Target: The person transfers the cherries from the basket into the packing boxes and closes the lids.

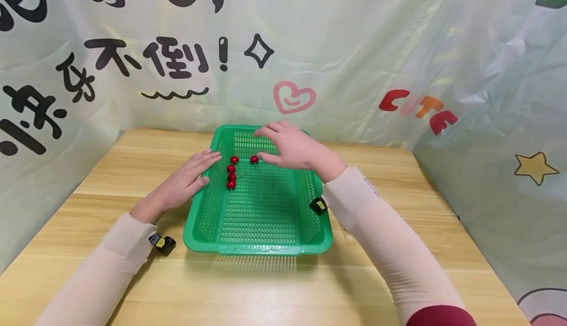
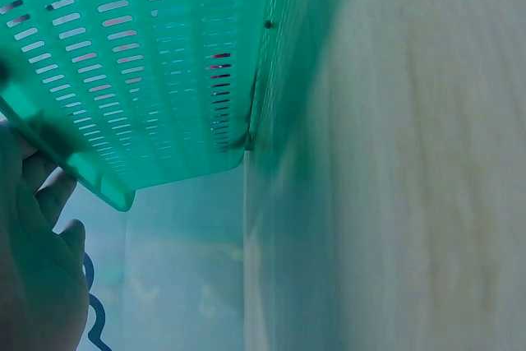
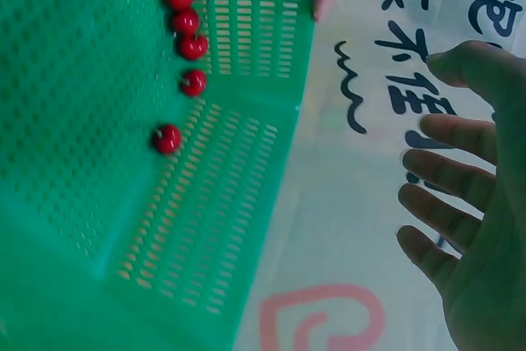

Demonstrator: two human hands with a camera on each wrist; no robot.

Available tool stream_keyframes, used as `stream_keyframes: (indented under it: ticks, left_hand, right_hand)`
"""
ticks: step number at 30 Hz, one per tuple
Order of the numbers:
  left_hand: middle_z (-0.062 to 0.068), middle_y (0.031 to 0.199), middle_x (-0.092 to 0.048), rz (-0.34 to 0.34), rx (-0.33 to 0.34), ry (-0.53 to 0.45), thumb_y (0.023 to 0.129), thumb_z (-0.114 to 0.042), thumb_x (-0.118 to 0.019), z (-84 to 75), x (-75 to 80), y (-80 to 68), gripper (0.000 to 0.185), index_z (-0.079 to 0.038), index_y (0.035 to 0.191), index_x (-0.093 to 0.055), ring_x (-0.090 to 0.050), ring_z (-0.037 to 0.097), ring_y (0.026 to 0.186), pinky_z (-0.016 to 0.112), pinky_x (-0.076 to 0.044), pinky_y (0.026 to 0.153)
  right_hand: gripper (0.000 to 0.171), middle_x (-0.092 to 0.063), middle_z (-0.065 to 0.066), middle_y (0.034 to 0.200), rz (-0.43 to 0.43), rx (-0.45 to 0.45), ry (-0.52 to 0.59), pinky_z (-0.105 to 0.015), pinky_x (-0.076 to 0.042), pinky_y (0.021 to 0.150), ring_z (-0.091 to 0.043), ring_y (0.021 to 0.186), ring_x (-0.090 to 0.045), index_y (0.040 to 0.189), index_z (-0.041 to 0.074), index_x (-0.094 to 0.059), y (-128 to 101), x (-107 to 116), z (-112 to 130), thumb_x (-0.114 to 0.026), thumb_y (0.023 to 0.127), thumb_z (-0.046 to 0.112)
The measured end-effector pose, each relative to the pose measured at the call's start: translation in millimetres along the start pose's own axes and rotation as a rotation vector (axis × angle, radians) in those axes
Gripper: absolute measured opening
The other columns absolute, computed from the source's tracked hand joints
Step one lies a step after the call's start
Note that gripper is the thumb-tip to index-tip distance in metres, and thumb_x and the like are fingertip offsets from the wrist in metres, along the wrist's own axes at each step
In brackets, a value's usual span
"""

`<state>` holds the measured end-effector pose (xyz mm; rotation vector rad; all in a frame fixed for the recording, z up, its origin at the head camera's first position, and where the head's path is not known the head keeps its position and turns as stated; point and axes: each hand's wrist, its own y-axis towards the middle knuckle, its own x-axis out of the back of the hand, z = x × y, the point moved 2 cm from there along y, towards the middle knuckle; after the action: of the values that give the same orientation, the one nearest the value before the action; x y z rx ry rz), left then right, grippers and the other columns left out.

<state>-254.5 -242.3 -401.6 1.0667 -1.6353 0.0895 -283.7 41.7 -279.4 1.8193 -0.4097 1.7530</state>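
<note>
A green plastic basket [image 1: 257, 249] stands on the table, and several red cherries lie inside. Most of the cherries [image 1: 231, 184] form a rough line along its left side; a single cherry [image 1: 254, 159] sits apart near the far wall. My left hand [image 1: 183, 180] rests at the basket's left rim with fingers straight; the left wrist view shows its fingertips [image 2: 53, 195] right at that rim. Above the far part of the basket is my right hand [image 1: 292, 146], holding nothing. In the right wrist view its fingers [image 3: 444, 162] are spread and loosely bent, beside the basket's wall.
The wooden table [image 1: 110, 193] reaches back to a pale printed cloth [image 1: 345, 45] with writing and drawings, which also hangs on both sides. Small black devices [image 1: 164, 244] are worn at my wrists. The basket's perforated side walls rise around the cherries.
</note>
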Motion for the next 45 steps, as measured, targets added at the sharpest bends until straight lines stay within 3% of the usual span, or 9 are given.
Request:
stream_keyframes:
  ticks: [8, 15, 20, 28, 36, 45]
  left_hand:
    - [0.014, 0.156, -0.032, 0.0, 0.0, 0.001, 0.103, -0.019, -0.044, -1.3, 0.8, 1.4, 0.05, -0.003, 0.15, -0.036, -0.018, 0.039, 0.145, 0.054, -0.008, 0.118]
    - [0.014, 0.156, -0.032, 0.003, 0.001, -0.004, 0.104, -0.021, -0.043, -3.0, 0.8, 2.3, 0.05, -0.003, 0.151, -0.035, -0.016, 0.037, 0.146, 0.054, -0.008, 0.118]
    - [0.013, 0.156, -0.031, 0.008, 0.007, 0.004, 0.104, -0.021, -0.044, -3.4, 2.9, 4.1, 0.051, -0.003, 0.151, -0.035, -0.018, 0.039, 0.145, 0.052, -0.007, 0.118]
    - [0.014, 0.156, -0.031, 0.012, 0.01, 0.01, 0.104, -0.02, -0.043, -3.0, 5.4, 4.3, 0.051, -0.003, 0.151, -0.035, -0.017, 0.04, 0.145, 0.05, -0.006, 0.119]
    - [0.014, 0.156, -0.032, 0.009, 0.008, 0.011, 0.103, -0.017, -0.046, -2.1, 4.1, 0.9, 0.051, -0.003, 0.15, -0.036, -0.017, 0.039, 0.146, 0.056, -0.008, 0.117]
    - [0.014, 0.156, -0.032, 0.012, 0.004, 0.013, 0.103, -0.017, -0.045, -2.7, 1.1, -0.1, 0.051, -0.003, 0.151, -0.035, -0.017, 0.037, 0.146, 0.053, -0.008, 0.118]
  right_hand:
    - [0.06, -0.047, -0.003, 0.143, 0.053, -0.092, 0.142, -0.041, -0.034, 0.11, -0.025, 0.133, -0.041, 0.145, 0.014, -0.044, 25.1, -25.4, 4.2, -0.055, 0.096, 0.046]
    - [0.074, -0.049, -0.006, 0.142, 0.112, -0.153, 0.323, -0.04, -0.038, 0.107, -0.021, 0.129, -0.047, 0.153, 0.015, -0.031, 39.3, -46.3, 4.7, -0.056, 0.094, 0.052]
    - [0.076, -0.047, -0.009, 0.144, 0.156, -0.213, 0.496, -0.041, -0.041, 0.104, -0.024, 0.128, -0.048, 0.152, 0.016, -0.033, 46.7, -59.5, 2.8, -0.062, 0.092, 0.051]
    - [0.07, -0.05, -0.013, 0.139, 0.22, -0.292, 0.819, -0.038, -0.047, 0.097, -0.023, 0.122, -0.052, 0.145, 0.01, -0.043, 50.6, -83.2, -5.1, -0.074, 0.087, 0.033]
    - [0.061, -0.053, -0.011, 0.137, 0.298, -0.284, 0.883, -0.034, -0.046, 0.097, -0.02, 0.121, -0.05, 0.141, 0.009, -0.05, 50.3, -105.8, -2.5, -0.074, 0.088, 0.026]
    - [0.056, -0.059, -0.008, 0.129, 0.366, -0.282, 0.975, -0.028, -0.049, 0.091, -0.016, 0.114, -0.055, 0.139, 0.007, -0.053, 47.3, -121.9, 2.0, -0.073, 0.088, 0.016]
